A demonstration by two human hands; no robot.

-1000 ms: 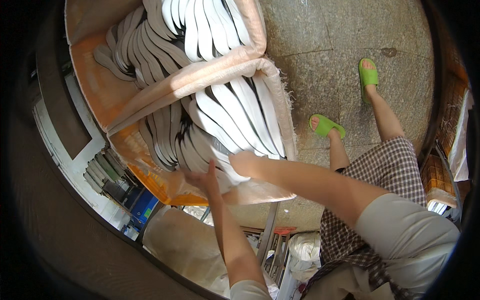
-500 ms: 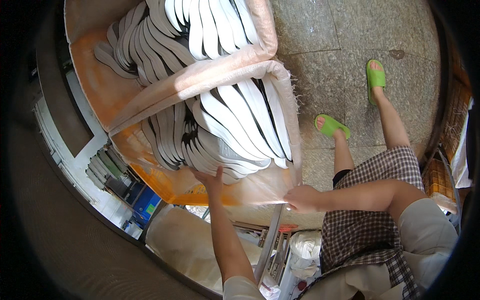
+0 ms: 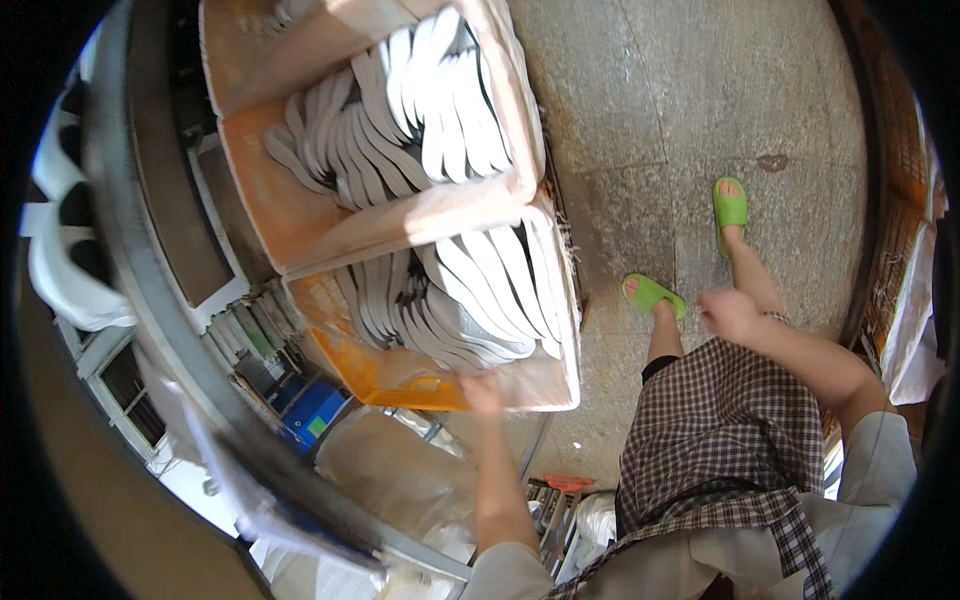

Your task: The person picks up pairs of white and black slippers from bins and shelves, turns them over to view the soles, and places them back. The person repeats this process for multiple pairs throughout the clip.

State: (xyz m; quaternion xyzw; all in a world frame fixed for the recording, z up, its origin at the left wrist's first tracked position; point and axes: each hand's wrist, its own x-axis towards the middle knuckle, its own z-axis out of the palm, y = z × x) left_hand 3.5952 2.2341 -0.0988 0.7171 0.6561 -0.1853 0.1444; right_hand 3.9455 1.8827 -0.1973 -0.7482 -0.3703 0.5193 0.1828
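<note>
An orange crate (image 3: 350, 385) with a pale cloth lining stands closest to me, with white and grey shoe soles (image 3: 470, 290) packed on edge inside. My left hand (image 3: 483, 392) is at this crate's near rim, beside the ends of the soles; motion blurs its fingers, and whether they grip the rim cannot be made out. Away from the crate, my right hand (image 3: 730, 315) hangs in front of the checked apron (image 3: 720, 400). Its fingers look loosely curled, with nothing visible in them.
A second lined crate (image 3: 250, 190) of soles adjoins the first, with another compartment beyond. A curved grey metal rail (image 3: 190, 370) runs along the left. Also left is a blue box (image 3: 315, 410). Stone flooring (image 3: 640, 120) lies right of the crates.
My right hand has left the crate's near right corner and moved up and right toward my lap. My left hand remains near the rim. The crates appear lower and smaller in view.
</note>
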